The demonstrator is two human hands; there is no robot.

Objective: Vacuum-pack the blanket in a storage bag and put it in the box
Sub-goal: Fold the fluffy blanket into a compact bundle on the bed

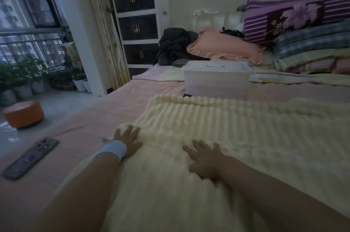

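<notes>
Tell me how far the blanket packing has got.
Done: little; the cream blanket lies spread on the bed, unbagged. In hand: the left hand and right hand press flat on it, apparently smoothing or folding. Left: no storage bag is in view, so bagging, vacuuming and putting it in the lidded clear box beyond are all to do.

Ribbed plush blanket [217, 124]; seemingly translucent plastic box [217, 78].
</notes>
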